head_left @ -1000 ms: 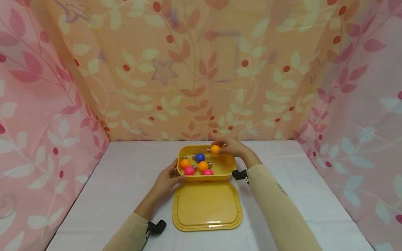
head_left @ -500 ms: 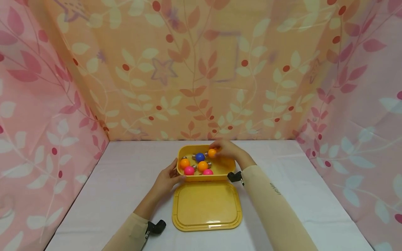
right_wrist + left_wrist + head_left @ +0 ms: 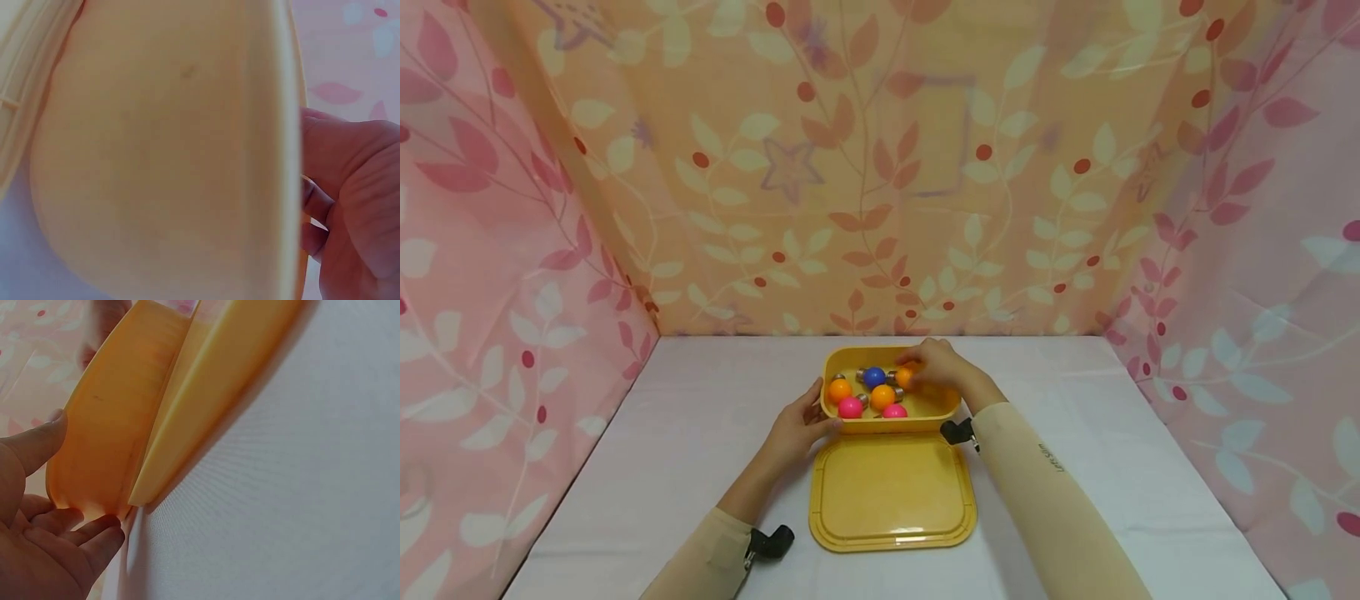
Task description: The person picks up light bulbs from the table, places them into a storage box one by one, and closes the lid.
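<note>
In the head view, a yellow plastic box [image 3: 891,427] holds small coloured light bulbs with metal screw bases. My left hand [image 3: 797,425] grips its left end; in the left wrist view the thumb [image 3: 47,442] lies near the rim and the fingers curl by the bottom edge. Inside the box, my right hand [image 3: 942,367] pinches an orange bulb [image 3: 905,377], its base pointing left toward a blue bulb [image 3: 874,377]. Two more orange bulbs, one at the left [image 3: 840,390], and two pink bulbs, one near the front [image 3: 850,407], lie there too. The box wall hides the right fingertips in the right wrist view.
The yellow lid [image 3: 892,492] lies flat on the white cloth-covered table [image 3: 700,450], just in front of the box. Floral curtains [image 3: 865,167] stand behind the table and on both sides.
My right hand has moved left and down into the box, bringing the orange bulb beside the blue one. The left hand keeps its place on the box.
</note>
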`<action>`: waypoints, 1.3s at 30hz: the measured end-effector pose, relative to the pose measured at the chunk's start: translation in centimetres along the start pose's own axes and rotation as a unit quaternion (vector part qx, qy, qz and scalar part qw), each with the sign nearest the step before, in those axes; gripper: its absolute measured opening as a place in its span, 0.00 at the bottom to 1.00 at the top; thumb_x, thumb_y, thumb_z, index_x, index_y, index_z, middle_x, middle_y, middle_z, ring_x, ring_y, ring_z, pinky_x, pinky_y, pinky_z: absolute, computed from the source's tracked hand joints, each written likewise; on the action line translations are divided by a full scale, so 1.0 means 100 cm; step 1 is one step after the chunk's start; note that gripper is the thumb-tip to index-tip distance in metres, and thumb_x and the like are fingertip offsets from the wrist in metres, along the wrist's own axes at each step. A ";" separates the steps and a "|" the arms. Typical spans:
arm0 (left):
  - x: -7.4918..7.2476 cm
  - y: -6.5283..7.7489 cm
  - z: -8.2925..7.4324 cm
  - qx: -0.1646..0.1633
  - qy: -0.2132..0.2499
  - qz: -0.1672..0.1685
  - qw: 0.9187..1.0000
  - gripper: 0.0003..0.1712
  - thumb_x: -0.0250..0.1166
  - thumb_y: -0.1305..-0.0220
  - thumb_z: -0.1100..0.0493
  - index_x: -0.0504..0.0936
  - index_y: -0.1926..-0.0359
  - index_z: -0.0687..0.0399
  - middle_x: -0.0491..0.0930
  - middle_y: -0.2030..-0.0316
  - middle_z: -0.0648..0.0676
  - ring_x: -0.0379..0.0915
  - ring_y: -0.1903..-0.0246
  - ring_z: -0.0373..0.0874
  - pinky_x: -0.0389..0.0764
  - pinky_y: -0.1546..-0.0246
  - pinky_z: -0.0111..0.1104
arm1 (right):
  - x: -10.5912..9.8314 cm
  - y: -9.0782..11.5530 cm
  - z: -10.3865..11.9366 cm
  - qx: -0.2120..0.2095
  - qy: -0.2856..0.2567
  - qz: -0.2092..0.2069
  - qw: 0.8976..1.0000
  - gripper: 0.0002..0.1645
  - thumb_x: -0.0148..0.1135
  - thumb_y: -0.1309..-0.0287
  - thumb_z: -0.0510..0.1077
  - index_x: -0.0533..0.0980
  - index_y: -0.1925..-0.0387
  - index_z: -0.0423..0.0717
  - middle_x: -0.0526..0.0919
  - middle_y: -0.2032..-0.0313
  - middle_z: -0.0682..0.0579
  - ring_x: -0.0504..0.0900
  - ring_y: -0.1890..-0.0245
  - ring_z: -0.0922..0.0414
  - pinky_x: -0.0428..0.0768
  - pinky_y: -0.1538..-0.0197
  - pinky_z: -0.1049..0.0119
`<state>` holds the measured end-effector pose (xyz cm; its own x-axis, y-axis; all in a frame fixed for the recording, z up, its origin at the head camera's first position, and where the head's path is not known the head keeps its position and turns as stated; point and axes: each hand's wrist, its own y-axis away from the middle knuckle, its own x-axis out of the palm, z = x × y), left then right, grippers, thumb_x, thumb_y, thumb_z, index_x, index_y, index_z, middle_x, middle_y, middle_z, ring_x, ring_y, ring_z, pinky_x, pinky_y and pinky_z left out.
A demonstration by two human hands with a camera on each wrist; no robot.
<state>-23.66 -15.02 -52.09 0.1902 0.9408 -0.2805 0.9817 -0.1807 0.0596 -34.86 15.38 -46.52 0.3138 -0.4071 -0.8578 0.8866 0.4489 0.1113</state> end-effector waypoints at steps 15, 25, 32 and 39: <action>0.000 0.002 0.000 0.003 0.009 0.001 1.000 0.57 0.77 0.42 0.49 0.53 0.19 0.43 0.57 0.21 0.53 0.64 0.27 0.53 0.73 0.34 0.41 | -0.011 0.016 -0.003 -0.064 0.035 -0.041 0.996 0.25 0.73 0.40 0.47 0.83 0.40 0.51 0.86 0.46 0.52 0.76 0.48 0.50 0.75 0.36 0.48; 0.001 0.002 0.000 0.007 0.006 -0.001 1.000 0.57 0.77 0.41 0.50 0.53 0.18 0.44 0.57 0.21 0.54 0.65 0.27 0.55 0.73 0.34 0.41 | -0.021 0.043 0.004 -0.067 0.023 -0.079 0.994 0.25 0.72 0.37 0.46 0.81 0.39 0.50 0.83 0.40 0.51 0.74 0.37 0.46 0.69 0.28 0.40; 0.002 0.003 0.000 0.007 0.001 -0.008 1.000 0.56 0.77 0.41 0.50 0.54 0.19 0.45 0.58 0.22 0.56 0.66 0.28 0.55 0.75 0.36 0.40 | -0.021 0.059 0.004 -0.075 0.043 -0.119 0.989 0.27 0.74 0.39 0.49 0.82 0.39 0.53 0.84 0.40 0.53 0.73 0.35 0.46 0.65 0.27 0.38; -0.002 0.004 -0.005 0.004 -0.028 -0.012 1.000 0.54 0.77 0.42 0.48 0.57 0.20 0.45 0.63 0.24 0.56 0.70 0.30 0.54 0.77 0.37 0.41 | -0.020 0.079 0.005 -0.077 0.023 -0.150 0.985 0.28 0.75 0.40 0.49 0.81 0.38 0.54 0.84 0.44 0.54 0.75 0.44 0.51 0.76 0.36 0.45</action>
<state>-23.29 -15.11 -51.54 0.1659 0.9277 -0.3344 0.9861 -0.1603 0.0446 -28.28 19.39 -43.72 0.0257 -0.5051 -0.8627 0.8744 0.4297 -0.2255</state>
